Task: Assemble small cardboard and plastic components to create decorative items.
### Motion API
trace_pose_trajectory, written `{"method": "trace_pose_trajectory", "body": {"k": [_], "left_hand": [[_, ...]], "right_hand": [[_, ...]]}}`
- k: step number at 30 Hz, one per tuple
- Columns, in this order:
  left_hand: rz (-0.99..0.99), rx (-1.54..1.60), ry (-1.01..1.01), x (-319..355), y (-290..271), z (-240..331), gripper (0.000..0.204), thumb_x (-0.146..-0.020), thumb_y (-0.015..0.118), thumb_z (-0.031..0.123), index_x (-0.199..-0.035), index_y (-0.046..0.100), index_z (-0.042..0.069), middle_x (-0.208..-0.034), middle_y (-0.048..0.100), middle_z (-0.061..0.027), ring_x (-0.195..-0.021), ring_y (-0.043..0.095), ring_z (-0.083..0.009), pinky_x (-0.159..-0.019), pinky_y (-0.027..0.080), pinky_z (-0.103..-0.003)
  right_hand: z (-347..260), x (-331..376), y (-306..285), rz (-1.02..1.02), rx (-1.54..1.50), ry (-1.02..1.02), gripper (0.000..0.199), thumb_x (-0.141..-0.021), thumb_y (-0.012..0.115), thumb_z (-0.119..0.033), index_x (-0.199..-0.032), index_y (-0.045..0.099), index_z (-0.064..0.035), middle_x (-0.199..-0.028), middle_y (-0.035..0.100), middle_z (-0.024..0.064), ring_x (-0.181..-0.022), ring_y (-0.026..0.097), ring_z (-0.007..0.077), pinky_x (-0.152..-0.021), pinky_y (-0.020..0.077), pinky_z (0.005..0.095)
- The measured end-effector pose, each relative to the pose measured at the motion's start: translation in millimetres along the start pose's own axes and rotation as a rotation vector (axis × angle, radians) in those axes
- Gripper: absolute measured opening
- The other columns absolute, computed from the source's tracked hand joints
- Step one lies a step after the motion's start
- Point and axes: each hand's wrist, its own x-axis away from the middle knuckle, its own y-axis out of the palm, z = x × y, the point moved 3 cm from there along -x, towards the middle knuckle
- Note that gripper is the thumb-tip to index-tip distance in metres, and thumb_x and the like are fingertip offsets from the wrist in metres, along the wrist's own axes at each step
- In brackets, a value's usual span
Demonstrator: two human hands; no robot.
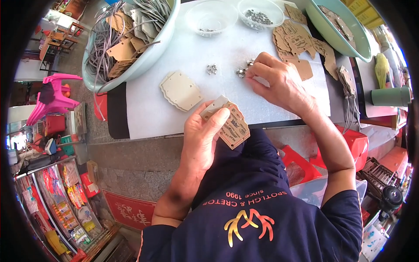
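My left hand grips a printed brown cardboard tag with small holes, its thumb pressed on the face. A paler piece shows behind the tag, under the same grip. Over the white sheet, my right hand has thumb and forefinger pinched together beside a small heap of shiny metal bits. Whether a bit is between those fingertips is too small to tell. Another little cluster of metal bits lies to the left. A stack of blank beige tags rests on the sheet near my left hand.
At the back left stands a pale blue basin holding grey cords and tags. Two clear bowls contain metal bits. Brown tags are piled at the right, below another basin. A green cup sits far right.
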Motion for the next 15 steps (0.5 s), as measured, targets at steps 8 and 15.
{"method": "trace_pose_trajectory", "body": {"k": [8,15], "left_hand": [[-0.014,-0.006,-0.024,-1.1,-2.8,-3.3,0.027,-0.092,0.064,0.01,-0.114,0.057,-0.003,-0.1,0.067,-0.0102,-0.089,0.065,-0.0146,-0.08,0.054,-0.029],[-0.038,-0.011,-0.021,-1.4,-2.3,-2.1,0.026,-0.092,0.064,0.01,-0.114,0.058,-0.002,-0.1,0.067,-0.0098,-0.089,0.065,-0.0142,-0.08,0.054,-0.029]], "right_hand": [[3.3,-1.1,-14.1,0.008,-0.001,0.094,0.01,-0.084,0.068,-0.013,-0.087,0.065,-0.0051,-0.085,0.06,0.0095,-0.075,0.064,0.029,-0.068,0.0526,0.0379],[4.5,0.1,2.9,0.022,0.007,0.061,0.011,-0.085,0.067,-0.015,-0.089,0.065,-0.0044,-0.084,0.059,0.01,-0.075,0.064,0.0296,-0.066,0.0526,0.0385]]}}
